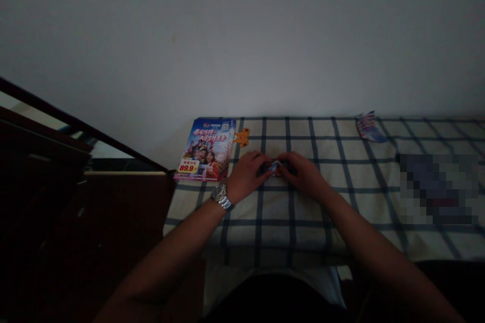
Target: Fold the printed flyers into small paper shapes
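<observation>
Between my hands is a small piece of folded printed paper [275,167], blue, white and reddish, held just above or on the checked tablecloth; most of it is hidden by fingers. My left hand [250,174], with a metal-band watch [222,197] at the wrist, pinches the paper's left side. From the other side my right hand [300,172] grips it with thumb and fingers. A stack of printed flyers [206,150] lies to the left of my left hand. Just behind that hand sits a small orange animal-shaped item [242,137].
A white tablecloth with dark checks [242,232] covers the table, which meets a plain wall [265,40]. At the back right lies a crumpled or folded printed paper [370,127]. A blurred-out dark item [435,189] is at the right. A dark rail [83,123] slopes down at left.
</observation>
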`<state>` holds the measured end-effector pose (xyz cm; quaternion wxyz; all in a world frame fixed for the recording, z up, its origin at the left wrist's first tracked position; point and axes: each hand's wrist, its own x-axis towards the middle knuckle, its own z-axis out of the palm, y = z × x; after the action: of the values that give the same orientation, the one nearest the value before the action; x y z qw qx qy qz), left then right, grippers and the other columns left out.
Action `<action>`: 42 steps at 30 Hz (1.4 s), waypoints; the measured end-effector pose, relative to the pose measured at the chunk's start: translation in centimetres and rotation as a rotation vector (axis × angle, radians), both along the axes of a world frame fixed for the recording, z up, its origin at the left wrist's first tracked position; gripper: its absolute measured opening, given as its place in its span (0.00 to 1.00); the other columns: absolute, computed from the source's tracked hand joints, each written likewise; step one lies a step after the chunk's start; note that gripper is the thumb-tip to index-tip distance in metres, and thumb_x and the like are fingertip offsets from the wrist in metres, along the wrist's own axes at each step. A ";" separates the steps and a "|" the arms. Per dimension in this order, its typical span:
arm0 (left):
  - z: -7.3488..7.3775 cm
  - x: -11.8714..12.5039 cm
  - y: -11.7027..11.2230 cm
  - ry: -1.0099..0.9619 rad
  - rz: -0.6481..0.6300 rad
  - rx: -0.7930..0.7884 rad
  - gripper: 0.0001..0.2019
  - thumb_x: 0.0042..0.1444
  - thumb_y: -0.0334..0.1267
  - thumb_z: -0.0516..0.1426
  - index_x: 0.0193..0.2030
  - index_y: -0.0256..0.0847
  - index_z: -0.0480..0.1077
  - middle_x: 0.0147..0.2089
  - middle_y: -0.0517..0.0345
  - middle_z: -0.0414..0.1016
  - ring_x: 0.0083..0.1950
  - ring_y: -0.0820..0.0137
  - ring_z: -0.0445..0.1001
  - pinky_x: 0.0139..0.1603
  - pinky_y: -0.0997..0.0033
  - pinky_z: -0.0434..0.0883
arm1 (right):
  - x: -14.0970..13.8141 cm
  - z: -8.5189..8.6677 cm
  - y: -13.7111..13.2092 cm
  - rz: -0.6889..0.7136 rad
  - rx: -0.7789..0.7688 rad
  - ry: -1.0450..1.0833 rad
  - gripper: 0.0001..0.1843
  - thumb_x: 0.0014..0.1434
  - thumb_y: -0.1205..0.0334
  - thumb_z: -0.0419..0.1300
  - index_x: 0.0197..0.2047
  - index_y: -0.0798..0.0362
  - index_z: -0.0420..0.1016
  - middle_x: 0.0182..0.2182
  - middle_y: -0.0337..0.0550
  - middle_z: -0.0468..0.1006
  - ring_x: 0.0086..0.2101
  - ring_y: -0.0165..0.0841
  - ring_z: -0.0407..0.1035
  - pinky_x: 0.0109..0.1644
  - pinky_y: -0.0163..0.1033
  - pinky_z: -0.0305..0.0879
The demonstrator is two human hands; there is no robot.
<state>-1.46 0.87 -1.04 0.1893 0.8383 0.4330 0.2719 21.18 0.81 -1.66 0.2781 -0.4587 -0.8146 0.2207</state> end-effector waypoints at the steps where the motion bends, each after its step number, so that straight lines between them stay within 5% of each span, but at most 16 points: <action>1: 0.0 0.0 0.0 -0.012 -0.002 -0.018 0.11 0.64 0.42 0.61 0.52 0.44 0.73 0.47 0.53 0.75 0.51 0.60 0.73 0.54 0.58 0.70 | 0.0 0.1 0.0 0.000 -0.007 0.010 0.11 0.67 0.58 0.60 0.51 0.48 0.74 0.43 0.45 0.79 0.39 0.37 0.73 0.42 0.40 0.68; 10: 0.5 0.1 -0.4 -0.339 0.026 -0.233 0.08 0.65 0.39 0.59 0.48 0.43 0.73 0.44 0.57 0.78 0.44 0.68 0.78 0.48 0.67 0.75 | -0.1 0.9 -0.7 0.004 -0.221 0.276 0.10 0.67 0.58 0.59 0.51 0.47 0.71 0.40 0.42 0.82 0.35 0.35 0.75 0.38 0.39 0.70; 16: 0.7 0.0 -0.3 -0.354 -0.003 -0.263 0.06 0.64 0.38 0.60 0.47 0.44 0.76 0.44 0.57 0.80 0.45 0.68 0.79 0.48 0.67 0.75 | -0.3 0.9 -0.9 -0.008 -0.346 0.394 0.19 0.62 0.51 0.65 0.53 0.48 0.72 0.38 0.41 0.83 0.36 0.36 0.78 0.40 0.40 0.74; 28: 0.8 -0.2 -0.5 -0.577 0.007 -0.357 0.13 0.61 0.45 0.63 0.48 0.41 0.75 0.47 0.53 0.80 0.46 0.67 0.80 0.50 0.66 0.78 | 0.3 1.2 -0.6 -0.130 -0.299 0.380 0.17 0.62 0.45 0.64 0.41 0.51 0.77 0.27 0.38 0.79 0.27 0.33 0.73 0.30 0.36 0.67; 42: 1.1 -0.1 -0.2 -0.670 0.086 -0.437 0.11 0.59 0.45 0.65 0.43 0.40 0.75 0.40 0.56 0.80 0.42 0.69 0.80 0.47 0.67 0.78 | 0.1 1.7 -0.7 -0.136 -0.306 0.416 0.19 0.62 0.42 0.62 0.41 0.51 0.78 0.30 0.41 0.82 0.30 0.35 0.76 0.32 0.37 0.71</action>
<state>-1.51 0.71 0.05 0.4820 0.6244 0.4297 0.4395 21.32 0.07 -0.01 0.3810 -0.4939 -0.6644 0.4117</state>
